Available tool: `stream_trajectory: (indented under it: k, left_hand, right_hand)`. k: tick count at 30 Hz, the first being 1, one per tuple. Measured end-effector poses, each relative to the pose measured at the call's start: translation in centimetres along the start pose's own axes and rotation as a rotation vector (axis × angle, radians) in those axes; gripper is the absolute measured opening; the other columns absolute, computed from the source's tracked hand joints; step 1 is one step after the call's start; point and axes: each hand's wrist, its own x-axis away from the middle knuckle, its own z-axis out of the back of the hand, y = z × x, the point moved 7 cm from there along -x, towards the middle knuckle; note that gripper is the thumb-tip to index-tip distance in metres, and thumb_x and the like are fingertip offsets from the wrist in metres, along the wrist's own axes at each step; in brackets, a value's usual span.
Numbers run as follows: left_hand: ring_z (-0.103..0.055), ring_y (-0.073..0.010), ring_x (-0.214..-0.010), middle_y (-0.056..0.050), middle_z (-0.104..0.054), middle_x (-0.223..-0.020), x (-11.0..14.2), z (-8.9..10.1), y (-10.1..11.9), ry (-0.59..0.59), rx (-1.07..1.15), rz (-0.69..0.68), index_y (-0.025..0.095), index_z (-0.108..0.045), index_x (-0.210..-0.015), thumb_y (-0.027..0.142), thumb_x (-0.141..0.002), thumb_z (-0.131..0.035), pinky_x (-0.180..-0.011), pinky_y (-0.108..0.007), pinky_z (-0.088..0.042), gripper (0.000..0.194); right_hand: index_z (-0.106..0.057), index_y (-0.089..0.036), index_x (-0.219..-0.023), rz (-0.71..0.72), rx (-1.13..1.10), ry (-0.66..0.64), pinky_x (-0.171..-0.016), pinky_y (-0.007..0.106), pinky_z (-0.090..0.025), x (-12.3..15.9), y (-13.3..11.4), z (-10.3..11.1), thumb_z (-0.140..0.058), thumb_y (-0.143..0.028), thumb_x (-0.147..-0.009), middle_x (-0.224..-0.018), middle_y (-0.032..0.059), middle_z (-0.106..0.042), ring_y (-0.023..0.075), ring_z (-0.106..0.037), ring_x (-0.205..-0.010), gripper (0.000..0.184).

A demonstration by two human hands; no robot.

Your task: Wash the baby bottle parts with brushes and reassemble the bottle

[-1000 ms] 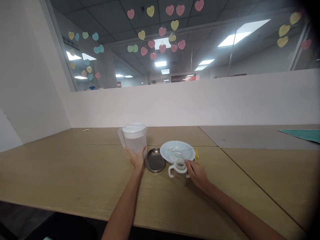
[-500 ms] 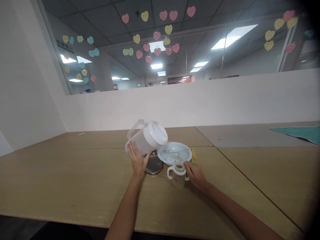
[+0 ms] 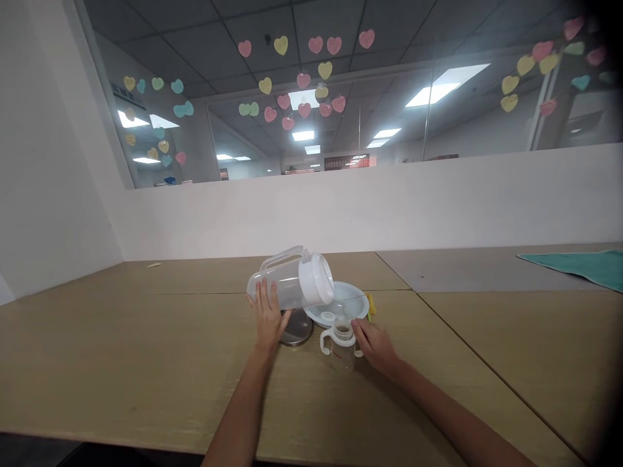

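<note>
My left hand (image 3: pixel 268 319) grips the body of a clear plastic pitcher (image 3: pixel 285 284) with a white lid and a handle on top. The pitcher lies tilted nearly on its side, its lid end pointing right, above and to the left of a cup. My right hand (image 3: pixel 374 344) is closed on the right handle of that clear two-handled cup (image 3: pixel 342 353), which has a white collar and an uncovered mouth. Behind the cup is a pale basin (image 3: pixel 357 298) with a clear piece inside. A round metal lid (image 3: pixel 296 331) lies under the pitcher, partly hidden.
A small yellow object (image 3: pixel 372 305) shows at the basin's right edge. On the far right of the wooden table (image 3: pixel 146 363) lies a teal cloth (image 3: pixel 584 266). A white wall (image 3: pixel 243 217) with a window above it stands behind the table.
The pitcher has tipped further over, its lid end lower and closer to the cup. My right hand stays on the cup's handle. The view has shifted slightly.
</note>
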Motion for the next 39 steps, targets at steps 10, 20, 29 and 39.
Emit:
stream_trajectory:
  k: [10,20,29,39]
  left_hand:
    - [-0.014,-0.0340,-0.134,-0.023,-0.025,-0.141,0.0,0.0,0.0,-0.034,0.008,0.011,0.008,-0.027,-0.135,0.044,-0.078,-0.054,-0.105,-0.061,-0.007,0.073]
    - [-0.008,-0.0338,-0.135,-0.021,-0.022,-0.142,0.1,-0.7,-0.4,-0.050,0.038,-0.019,0.011,-0.029,-0.134,0.041,-0.082,-0.049,-0.102,-0.065,0.001,0.063]
    - [-0.010,-0.0342,-0.134,-0.026,-0.013,-0.142,0.1,-0.7,-1.0,-0.086,0.359,0.015,0.009,0.000,-0.139,0.045,-0.076,-0.058,-0.106,-0.056,-0.019,0.093]
    - [-0.008,-0.0339,-0.134,-0.024,-0.008,-0.144,0.3,-0.5,0.5,-0.089,0.417,-0.213,0.014,0.008,-0.139,0.041,-0.076,-0.059,-0.106,-0.054,-0.024,0.096]
  right_hand:
    - [-0.045,-0.018,-0.062,-0.010,-0.014,-0.024,-0.053,0.024,-0.030,-0.1,-0.2,0.1,-0.024,-0.035,-0.094,-0.058,-0.0002,-0.051,0.0115,-0.046,-0.054,0.042]
    - [-0.046,-0.018,-0.063,-0.018,0.001,-0.030,-0.055,0.024,-0.032,-0.1,-0.1,0.1,-0.023,-0.035,-0.094,-0.059,0.0002,-0.052,0.0116,-0.046,-0.055,0.043]
    - [-0.044,-0.018,-0.060,-0.016,0.016,-0.015,-0.052,0.024,-0.029,0.0,0.1,0.1,-0.024,-0.034,-0.094,-0.055,-0.0018,-0.047,0.0105,-0.043,-0.052,0.042]
    - [-0.042,-0.018,-0.058,-0.015,0.019,-0.018,-0.051,0.024,-0.028,-0.1,-0.2,0.3,-0.025,-0.034,-0.093,-0.054,-0.0016,-0.046,0.0103,-0.041,-0.050,0.042]
